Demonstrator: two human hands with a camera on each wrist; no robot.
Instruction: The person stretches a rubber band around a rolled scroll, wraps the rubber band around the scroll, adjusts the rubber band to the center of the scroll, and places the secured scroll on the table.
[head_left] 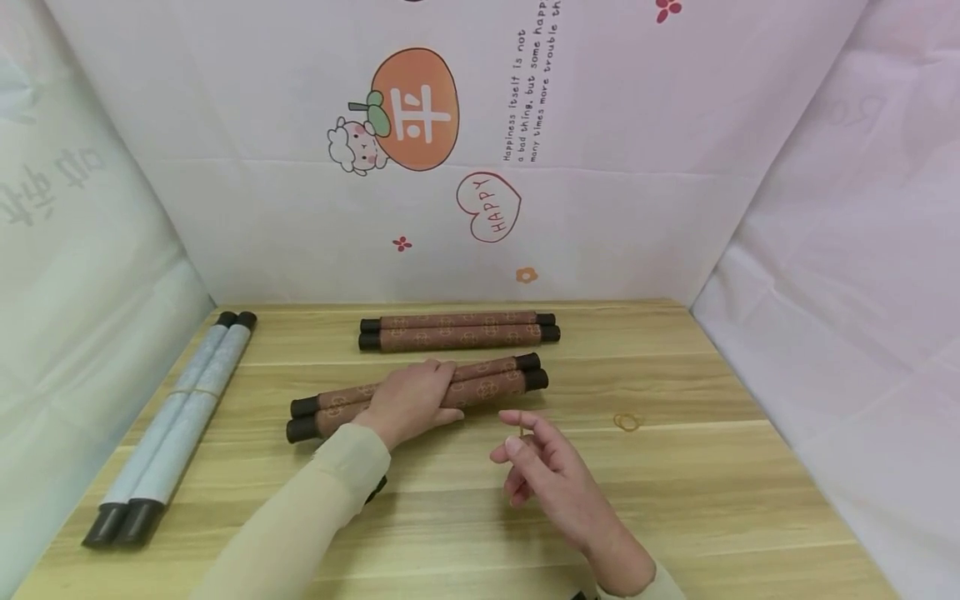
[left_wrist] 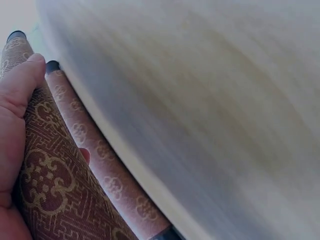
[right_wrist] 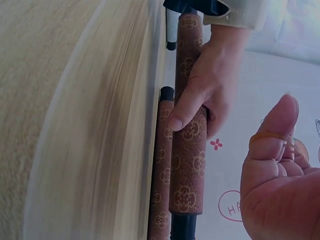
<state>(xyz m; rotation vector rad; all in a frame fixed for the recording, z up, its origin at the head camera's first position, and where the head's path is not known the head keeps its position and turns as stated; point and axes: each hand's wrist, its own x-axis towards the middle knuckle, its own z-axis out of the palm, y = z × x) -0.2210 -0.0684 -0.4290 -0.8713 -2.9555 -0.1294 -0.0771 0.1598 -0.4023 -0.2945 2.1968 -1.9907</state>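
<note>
My left hand (head_left: 411, 398) grips a pair of brown scrolls (head_left: 489, 387) with gold patterns and black end knobs. They lie side by side, tilted with the right end farther back, and the hand hides their middle. In the left wrist view the thumb lies along the near patterned scroll (left_wrist: 50, 175). To the right of this pair, my right hand (head_left: 558, 483) is raised with bent fingers. It holds a thin yellowish rubber band (head_left: 522, 432) between thumb and forefinger. In the right wrist view the rubber band (right_wrist: 270, 135) crosses a digit.
Behind the held pair lies another pair of brown scrolls (head_left: 465, 337). Two pale blue scrolls (head_left: 180, 429) lie at the left, with a band (head_left: 197, 392) round their middle. Loose rubber bands (head_left: 627, 422) rest on the wooden table (head_left: 705, 500) at right. Printed cloth (head_left: 637, 217) walls surround it.
</note>
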